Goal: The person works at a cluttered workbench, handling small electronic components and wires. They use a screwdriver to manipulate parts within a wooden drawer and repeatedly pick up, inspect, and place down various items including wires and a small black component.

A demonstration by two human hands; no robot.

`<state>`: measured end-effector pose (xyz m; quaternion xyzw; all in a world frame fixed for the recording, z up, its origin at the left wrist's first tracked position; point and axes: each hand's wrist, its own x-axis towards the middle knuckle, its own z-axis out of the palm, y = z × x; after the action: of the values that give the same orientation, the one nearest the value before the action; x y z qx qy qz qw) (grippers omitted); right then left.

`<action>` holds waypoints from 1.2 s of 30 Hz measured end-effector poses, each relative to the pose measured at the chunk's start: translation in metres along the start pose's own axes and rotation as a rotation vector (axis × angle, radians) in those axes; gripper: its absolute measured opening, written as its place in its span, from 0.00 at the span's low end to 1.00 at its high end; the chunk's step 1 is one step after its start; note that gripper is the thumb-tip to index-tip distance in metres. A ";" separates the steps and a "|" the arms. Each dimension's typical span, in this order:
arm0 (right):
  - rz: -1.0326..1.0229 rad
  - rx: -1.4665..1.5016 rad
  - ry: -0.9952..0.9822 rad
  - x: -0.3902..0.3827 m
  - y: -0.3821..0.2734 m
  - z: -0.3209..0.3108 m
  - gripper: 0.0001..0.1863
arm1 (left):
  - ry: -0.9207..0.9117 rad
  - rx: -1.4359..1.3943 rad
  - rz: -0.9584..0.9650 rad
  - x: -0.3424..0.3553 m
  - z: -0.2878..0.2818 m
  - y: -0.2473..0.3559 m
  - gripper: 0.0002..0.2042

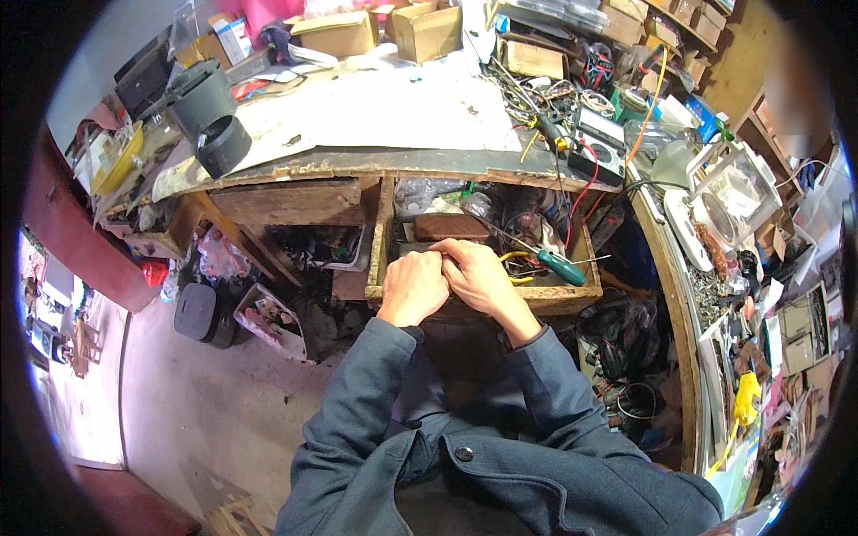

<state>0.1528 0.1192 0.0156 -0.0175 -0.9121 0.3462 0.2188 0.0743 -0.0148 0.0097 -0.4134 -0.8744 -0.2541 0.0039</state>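
My left hand (415,287) is curled into a fist at the front of the pulled-out wooden drawer (563,293). Pressed against it, my right hand (483,278) is closed too, its fingers bent beside the left thumb. Whatever lies inside the two hands, if anything, is hidden. Behind them in the drawer is a brown block-like object (453,227). To the right, a green-handled screwdriver (561,266) rests near the drawer's front edge, next to yellow tool handles (516,256). Clear plastic bags (427,196) and wires fill the back of the drawer.
Above the drawer stands a worn workbench (402,116) with white sheeting, cardboard boxes (429,32) and a dark cylindrical container (223,146). Tangled cables and a black meter-like device (597,157) crowd its right side. A white bin (271,322) sits on the floor at left.
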 end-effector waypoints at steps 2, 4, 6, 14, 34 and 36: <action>0.000 -0.006 0.010 -0.001 0.002 0.001 0.14 | 0.000 -0.007 -0.006 0.000 -0.001 0.001 0.12; -0.001 -0.004 0.010 0.000 0.000 0.002 0.14 | 0.003 -0.013 -0.010 0.000 0.000 0.000 0.12; -0.005 0.002 0.007 -0.001 0.000 0.001 0.14 | 0.001 -0.016 -0.012 0.000 0.002 -0.001 0.12; -0.111 -0.085 0.029 0.021 0.006 -0.032 0.13 | 0.008 -0.020 -0.028 0.000 -0.007 0.012 0.17; -0.069 -0.226 0.309 0.135 0.054 -0.094 0.09 | 0.074 -0.138 -0.067 0.001 -0.011 0.013 0.17; 0.086 0.321 0.165 0.108 0.034 -0.088 0.07 | 0.175 -0.284 -0.087 0.001 -0.010 0.010 0.16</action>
<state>0.0875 0.2198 0.0941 -0.0498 -0.8225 0.4938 0.2777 0.0790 -0.0133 0.0227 -0.3477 -0.8431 -0.4101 0.0107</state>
